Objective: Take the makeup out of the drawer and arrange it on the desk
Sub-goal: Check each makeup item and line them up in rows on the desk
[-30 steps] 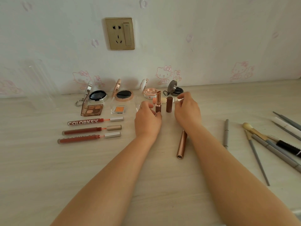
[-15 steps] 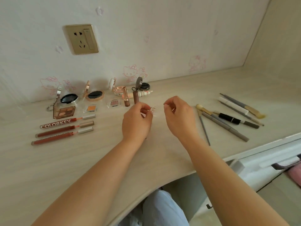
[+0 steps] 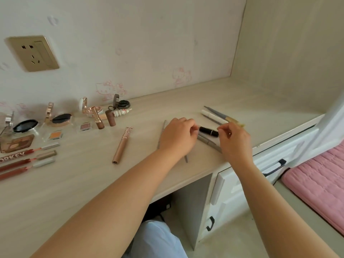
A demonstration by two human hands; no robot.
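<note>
A short black tube [image 3: 208, 131] sits crosswise between both hands, held just above a cluster of grey and white pencils [image 3: 210, 116] on the right part of the worktop [image 3: 78, 183]. The left hand [image 3: 177, 135] pinches one end with curled fingertips, and the right hand [image 3: 235, 139] pinches the other end the same way, so the tube bridges the small gap between them. A grey pencil [image 3: 208, 142] lies right under it, angled toward the front edge, which runs close beneath the right wrist. A rose-gold pen [image 3: 122, 146] lies loose to the left with bare wood around it. Further left, two upright lipsticks [image 3: 98, 118], open compacts [image 3: 61, 119] and a row of lip glosses [image 3: 28, 162] line up near the back wall. Past the right edge, white drawers with dark handles [image 3: 275, 168] and a pink cushion [image 3: 320, 183].
</note>
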